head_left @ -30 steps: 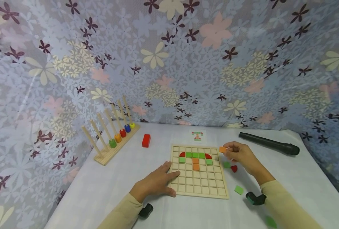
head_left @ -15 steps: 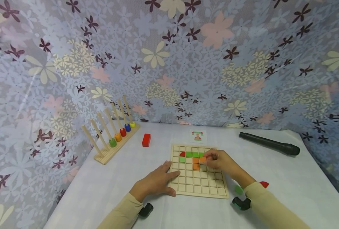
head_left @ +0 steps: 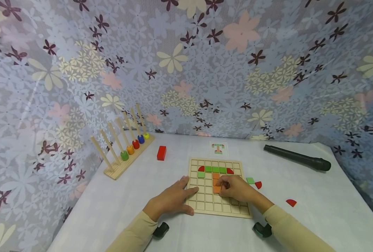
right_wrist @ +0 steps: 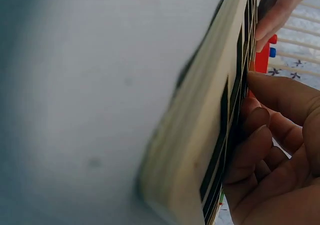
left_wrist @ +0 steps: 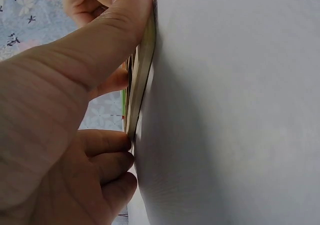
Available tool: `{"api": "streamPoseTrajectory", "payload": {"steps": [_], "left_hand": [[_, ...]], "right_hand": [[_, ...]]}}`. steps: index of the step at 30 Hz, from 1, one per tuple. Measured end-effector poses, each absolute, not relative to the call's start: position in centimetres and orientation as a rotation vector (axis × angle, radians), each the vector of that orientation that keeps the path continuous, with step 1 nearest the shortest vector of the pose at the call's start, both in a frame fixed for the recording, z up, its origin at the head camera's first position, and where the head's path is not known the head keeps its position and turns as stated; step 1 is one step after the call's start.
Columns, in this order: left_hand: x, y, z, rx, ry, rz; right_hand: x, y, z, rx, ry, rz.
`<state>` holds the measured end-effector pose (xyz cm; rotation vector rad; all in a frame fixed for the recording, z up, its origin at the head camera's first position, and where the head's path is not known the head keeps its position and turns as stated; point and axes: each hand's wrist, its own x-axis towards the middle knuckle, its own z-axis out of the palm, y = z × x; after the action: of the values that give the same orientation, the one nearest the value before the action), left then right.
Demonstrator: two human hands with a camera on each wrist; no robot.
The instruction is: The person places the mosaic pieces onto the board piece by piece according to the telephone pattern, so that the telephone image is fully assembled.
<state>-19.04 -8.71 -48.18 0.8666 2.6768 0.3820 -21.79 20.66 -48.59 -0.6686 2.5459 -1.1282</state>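
Note:
A wooden grid board (head_left: 205, 203) lies on the white table, with green tiles (head_left: 215, 169), red quarter-circle pieces (head_left: 201, 168) and orange square tiles (head_left: 216, 175) in its upper cells. My left hand (head_left: 172, 199) rests against the board's left side, fingers spread, the index finger over the rim and the thumb near the front corner. With thumb and fingertips, my right hand (head_left: 236, 189) pinches the lowest orange tile (head_left: 216, 189) in the column below the green row. That hand covers cells on the board's right side. In the right wrist view its fingertips (right_wrist: 256, 80) meet the board's surface.
Right of the board lie a loose green tile (head_left: 250, 180) and two red quarter pieces (head_left: 258, 184). Behind it is a pattern card (head_left: 218, 149). A black microphone (head_left: 296, 157) lies back right; a red block (head_left: 161, 153) and wooden peg stand (head_left: 129, 161) stand left.
My right hand has carried an orange tile from beyond the board's right edge leftward onto the board, to the bottom of the orange column. My left hand has stayed in place.

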Motion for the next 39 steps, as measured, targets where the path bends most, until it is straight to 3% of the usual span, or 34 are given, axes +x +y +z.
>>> {"api": "streamPoseTrajectory", "payload": {"steps": [13,25,39], "left_hand": [[-19.0,-8.6,-47.9,0.873,2.681,0.365],[-19.1,-8.7,-48.1,0.865,2.676,0.373],[-19.0,-8.7,-48.1,0.854,2.662,0.393]], "right_hand": [[-21.2,21.7,-47.5,-0.611,2.6,-1.131],[-20.5,30.6,-44.8,-0.183,2.562,-1.572],[-20.7,34.6,-47.2,-0.038,2.589,-1.585]]}}
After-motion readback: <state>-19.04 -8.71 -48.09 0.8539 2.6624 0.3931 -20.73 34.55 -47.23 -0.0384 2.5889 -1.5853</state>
